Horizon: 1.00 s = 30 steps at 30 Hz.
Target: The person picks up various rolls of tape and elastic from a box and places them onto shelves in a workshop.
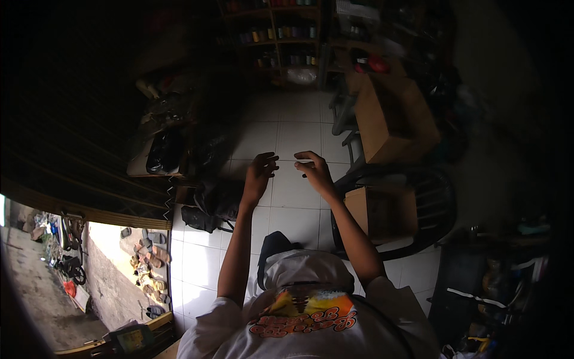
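Both my arms reach forward over a white tiled floor (287,134). My left hand (259,173) is raised with fingers curled and slightly apart, and I see nothing in it. My right hand (314,170) faces it a short gap away, its fingers bent toward the left hand. The frame is too dim to tell whether something thin is pinched between the two hands. Below the hands my white shirt (305,305) with an orange print fills the lower middle.
A black plastic chair (430,209) carries a cardboard box (382,209) right of my right arm; a larger box (388,119) stands behind it. Black bags (209,203) lie left. Dark shelves (281,36) line the back. Shoes (149,251) sit by the sunlit doorway.
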Each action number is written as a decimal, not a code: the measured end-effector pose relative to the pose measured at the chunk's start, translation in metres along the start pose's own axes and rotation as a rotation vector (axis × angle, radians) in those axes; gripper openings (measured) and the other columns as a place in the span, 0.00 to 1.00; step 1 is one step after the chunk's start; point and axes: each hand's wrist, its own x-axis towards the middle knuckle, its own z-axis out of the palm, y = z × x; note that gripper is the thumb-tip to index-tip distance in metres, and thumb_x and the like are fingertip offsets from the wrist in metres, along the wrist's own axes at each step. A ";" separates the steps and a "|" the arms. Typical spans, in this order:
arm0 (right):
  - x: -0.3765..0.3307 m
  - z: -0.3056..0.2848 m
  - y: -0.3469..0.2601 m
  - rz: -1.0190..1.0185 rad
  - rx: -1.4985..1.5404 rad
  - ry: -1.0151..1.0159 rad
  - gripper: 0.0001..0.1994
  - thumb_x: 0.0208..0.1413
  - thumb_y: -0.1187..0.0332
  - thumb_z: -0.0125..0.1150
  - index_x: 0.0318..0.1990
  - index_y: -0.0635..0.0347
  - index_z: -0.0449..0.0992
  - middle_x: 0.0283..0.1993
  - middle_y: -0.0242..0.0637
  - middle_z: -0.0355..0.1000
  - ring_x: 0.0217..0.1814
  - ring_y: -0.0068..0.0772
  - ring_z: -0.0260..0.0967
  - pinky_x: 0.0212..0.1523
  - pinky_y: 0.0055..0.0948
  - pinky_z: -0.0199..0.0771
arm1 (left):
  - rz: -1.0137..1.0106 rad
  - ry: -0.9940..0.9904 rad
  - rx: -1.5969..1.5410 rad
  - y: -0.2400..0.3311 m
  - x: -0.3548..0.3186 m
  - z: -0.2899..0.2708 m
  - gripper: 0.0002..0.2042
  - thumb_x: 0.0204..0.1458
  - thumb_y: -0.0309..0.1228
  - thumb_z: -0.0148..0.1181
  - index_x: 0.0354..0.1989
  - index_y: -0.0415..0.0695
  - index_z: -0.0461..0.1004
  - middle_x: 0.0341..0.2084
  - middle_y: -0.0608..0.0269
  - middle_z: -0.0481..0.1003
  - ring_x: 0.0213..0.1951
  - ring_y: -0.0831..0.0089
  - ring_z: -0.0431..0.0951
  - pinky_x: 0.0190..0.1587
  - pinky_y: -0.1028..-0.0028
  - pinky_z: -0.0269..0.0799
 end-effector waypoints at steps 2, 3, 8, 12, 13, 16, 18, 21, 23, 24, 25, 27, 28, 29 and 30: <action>0.041 -0.003 0.005 -0.007 0.007 0.001 0.17 0.54 0.66 0.61 0.49 0.62 0.74 0.47 0.38 0.75 0.34 0.26 0.72 0.34 0.26 0.72 | -0.029 -0.022 -0.013 -0.015 0.049 -0.005 0.18 0.61 0.32 0.51 0.57 0.37 0.66 0.49 0.54 0.75 0.45 0.68 0.78 0.45 0.71 0.73; 0.062 -0.004 0.006 0.000 0.001 0.006 0.17 0.54 0.66 0.61 0.49 0.62 0.74 0.47 0.38 0.75 0.33 0.26 0.72 0.34 0.26 0.72 | -0.032 -0.029 -0.012 -0.024 0.072 -0.009 0.18 0.61 0.32 0.51 0.57 0.37 0.66 0.49 0.54 0.75 0.45 0.67 0.78 0.45 0.70 0.73; 0.184 -0.018 0.014 0.047 -0.071 0.042 0.17 0.53 0.66 0.62 0.50 0.61 0.74 0.48 0.38 0.75 0.34 0.27 0.72 0.34 0.27 0.72 | -0.057 -0.070 -0.003 -0.050 0.203 -0.023 0.17 0.61 0.32 0.51 0.55 0.36 0.67 0.48 0.54 0.75 0.42 0.66 0.79 0.43 0.69 0.74; 0.272 -0.050 0.019 0.118 -0.089 0.093 0.17 0.53 0.66 0.63 0.50 0.61 0.74 0.49 0.39 0.74 0.35 0.28 0.73 0.35 0.27 0.73 | -0.060 -0.147 0.016 -0.047 0.320 -0.020 0.16 0.61 0.32 0.50 0.54 0.37 0.69 0.46 0.55 0.76 0.42 0.67 0.79 0.43 0.69 0.74; 0.288 -0.059 0.020 0.145 -0.075 0.127 0.17 0.52 0.66 0.63 0.50 0.61 0.74 0.49 0.39 0.74 0.35 0.28 0.73 0.35 0.27 0.73 | -0.069 -0.180 0.021 -0.046 0.350 -0.014 0.16 0.61 0.32 0.50 0.54 0.37 0.69 0.46 0.56 0.77 0.43 0.67 0.78 0.43 0.69 0.74; 0.342 -0.096 0.022 0.210 -0.064 0.245 0.18 0.52 0.65 0.64 0.50 0.61 0.74 0.48 0.40 0.75 0.36 0.29 0.74 0.35 0.28 0.74 | -0.044 -0.323 0.014 -0.033 0.443 0.015 0.15 0.61 0.32 0.50 0.52 0.38 0.70 0.45 0.56 0.77 0.42 0.68 0.78 0.43 0.70 0.73; 0.368 -0.125 0.028 0.253 -0.065 0.319 0.18 0.52 0.64 0.64 0.50 0.61 0.74 0.48 0.40 0.75 0.37 0.29 0.74 0.36 0.29 0.74 | -0.054 -0.419 0.003 -0.038 0.487 0.040 0.14 0.61 0.32 0.50 0.51 0.38 0.70 0.45 0.57 0.77 0.41 0.68 0.78 0.43 0.70 0.73; 0.397 -0.164 0.048 0.348 -0.043 0.437 0.20 0.52 0.63 0.63 0.51 0.62 0.74 0.49 0.40 0.75 0.40 0.31 0.75 0.37 0.30 0.75 | -0.082 -0.558 0.040 -0.049 0.548 0.080 0.14 0.61 0.34 0.51 0.51 0.38 0.70 0.44 0.57 0.77 0.41 0.69 0.78 0.43 0.70 0.73; 0.419 -0.187 0.062 0.386 0.027 0.511 0.21 0.51 0.64 0.62 0.51 0.64 0.74 0.48 0.41 0.75 0.42 0.32 0.75 0.37 0.30 0.76 | -0.109 -0.634 0.073 -0.058 0.585 0.105 0.15 0.61 0.34 0.51 0.51 0.38 0.70 0.44 0.58 0.77 0.41 0.69 0.78 0.43 0.70 0.73; 0.431 -0.198 0.070 0.388 0.060 0.535 0.20 0.51 0.65 0.61 0.51 0.64 0.73 0.46 0.40 0.74 0.41 0.30 0.74 0.38 0.30 0.75 | -0.125 -0.664 0.085 -0.062 0.603 0.117 0.15 0.61 0.35 0.51 0.51 0.38 0.70 0.44 0.58 0.77 0.41 0.69 0.78 0.44 0.70 0.73; 0.443 -0.209 0.077 0.390 0.094 0.558 0.20 0.52 0.66 0.60 0.51 0.65 0.73 0.44 0.39 0.74 0.39 0.28 0.73 0.38 0.31 0.74 | -0.141 -0.691 0.096 -0.066 0.619 0.128 0.15 0.61 0.35 0.51 0.51 0.39 0.70 0.44 0.58 0.77 0.41 0.69 0.78 0.44 0.70 0.73; 0.469 -0.238 0.095 0.414 0.129 0.617 0.21 0.51 0.65 0.62 0.51 0.66 0.73 0.45 0.44 0.75 0.42 0.32 0.74 0.38 0.29 0.75 | -0.170 -0.741 0.145 -0.069 0.654 0.152 0.15 0.62 0.34 0.51 0.52 0.39 0.70 0.44 0.58 0.77 0.41 0.69 0.78 0.44 0.70 0.73; 0.483 -0.253 0.104 0.417 0.151 0.638 0.21 0.51 0.65 0.62 0.51 0.66 0.72 0.45 0.44 0.75 0.42 0.32 0.75 0.37 0.28 0.75 | -0.184 -0.764 0.170 -0.070 0.672 0.164 0.15 0.62 0.34 0.50 0.52 0.39 0.70 0.44 0.58 0.77 0.41 0.69 0.78 0.43 0.70 0.73; 0.495 -0.265 0.112 0.423 0.175 0.655 0.21 0.51 0.65 0.62 0.52 0.66 0.72 0.45 0.44 0.75 0.41 0.32 0.75 0.37 0.28 0.75 | -0.197 -0.776 0.191 -0.071 0.688 0.174 0.15 0.62 0.34 0.50 0.52 0.39 0.70 0.44 0.58 0.77 0.41 0.69 0.78 0.43 0.71 0.73; 0.509 -0.278 0.119 0.429 0.199 0.671 0.22 0.50 0.65 0.63 0.52 0.66 0.72 0.45 0.44 0.75 0.41 0.31 0.75 0.36 0.28 0.74 | -0.210 -0.788 0.213 -0.072 0.704 0.185 0.15 0.62 0.33 0.50 0.52 0.38 0.70 0.44 0.58 0.77 0.40 0.69 0.78 0.43 0.71 0.73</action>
